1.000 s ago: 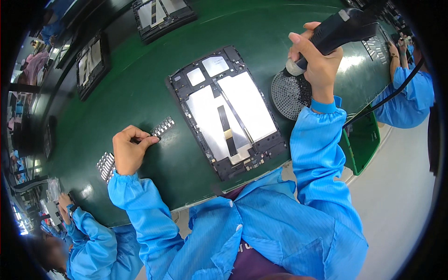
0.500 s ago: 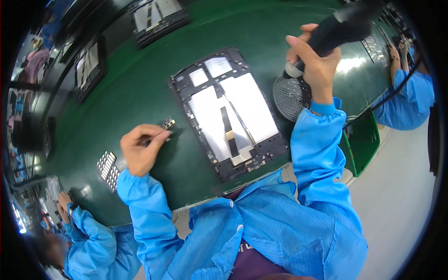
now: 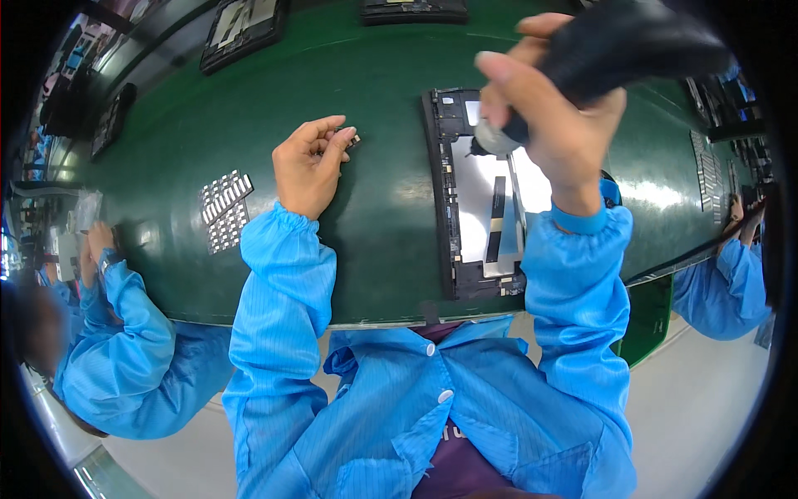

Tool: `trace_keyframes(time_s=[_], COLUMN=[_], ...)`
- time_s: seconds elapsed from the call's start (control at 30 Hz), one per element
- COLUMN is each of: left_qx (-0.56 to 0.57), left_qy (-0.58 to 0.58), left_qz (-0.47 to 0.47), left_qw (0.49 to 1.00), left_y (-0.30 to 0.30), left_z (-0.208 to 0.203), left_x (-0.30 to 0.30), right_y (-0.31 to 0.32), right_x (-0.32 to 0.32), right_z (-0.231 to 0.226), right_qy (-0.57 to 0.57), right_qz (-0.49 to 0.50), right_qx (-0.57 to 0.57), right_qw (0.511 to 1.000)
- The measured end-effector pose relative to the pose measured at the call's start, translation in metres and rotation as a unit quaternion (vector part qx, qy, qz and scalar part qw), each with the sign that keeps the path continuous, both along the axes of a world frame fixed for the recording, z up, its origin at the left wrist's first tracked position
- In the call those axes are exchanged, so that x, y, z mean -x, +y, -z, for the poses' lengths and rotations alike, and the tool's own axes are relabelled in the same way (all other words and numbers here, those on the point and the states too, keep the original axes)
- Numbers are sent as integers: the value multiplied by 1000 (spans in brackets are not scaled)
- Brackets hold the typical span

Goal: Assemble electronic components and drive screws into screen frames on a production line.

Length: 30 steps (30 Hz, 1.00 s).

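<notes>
My right hand (image 3: pixel 553 108) is wrapped round a black power screwdriver (image 3: pixel 636 50). Its pale collar and short dark tip hang over the upper part of an opened tablet (image 3: pixel 449 224) with silver panels and a dark ribbon cable. Whether the tip touches the tablet I cannot tell. That hand and sleeve cover much of the tablet's right side. Left of the tablet, my left hand (image 3: pixel 307 166) pinches a small dark strip with pale pads (image 3: pixel 355 140) between thumb and fingers, just above the green table; the fingers hide part of it.
Sheets of small silver pieces (image 3: pixel 224 208) lie left of my left forearm. More opened tablets (image 3: pixel 241 32) stand along the far side. Similar sheets (image 3: pixel 708 179) lie at the far right. People in blue sleeves (image 3: pixel 125 333) work on either side. A green bin (image 3: pixel 648 320) sits below the table edge.
The view has turned, so the table's things shift across it. The screwdriver has gone from over a round dish of small parts to over the tablet. The left hand still pinches the strip.
</notes>
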<state>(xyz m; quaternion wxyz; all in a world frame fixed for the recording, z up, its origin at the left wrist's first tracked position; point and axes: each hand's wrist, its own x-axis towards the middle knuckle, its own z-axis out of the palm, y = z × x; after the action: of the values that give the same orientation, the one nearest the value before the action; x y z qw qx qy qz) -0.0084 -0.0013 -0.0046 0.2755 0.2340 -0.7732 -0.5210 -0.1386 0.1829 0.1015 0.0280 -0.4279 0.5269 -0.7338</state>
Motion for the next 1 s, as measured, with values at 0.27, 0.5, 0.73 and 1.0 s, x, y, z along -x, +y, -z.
trace_keyframes(time_s=[0.27,0.5,0.73,1.0], left_qx=[-143,-140,-112,-129], left_qy=[-6,12,5,-19], left_qz=[-2,14,18,24], left_qw=[990,990,994,991], left_y=[1,-2,-3,-8], left_z=[-12,-8,-5,-2], left_x=[5,7,7,0], right_y=[-24,-29,-28,-33], right_x=[-1,3,3,-9], right_z=[17,21,25,29], right_qy=[-8,-27,-15,15], right_qz=[9,-4,-17,-2], right_qx=[-46,-45,-41,-86], right_qw=[999,999,999,996])
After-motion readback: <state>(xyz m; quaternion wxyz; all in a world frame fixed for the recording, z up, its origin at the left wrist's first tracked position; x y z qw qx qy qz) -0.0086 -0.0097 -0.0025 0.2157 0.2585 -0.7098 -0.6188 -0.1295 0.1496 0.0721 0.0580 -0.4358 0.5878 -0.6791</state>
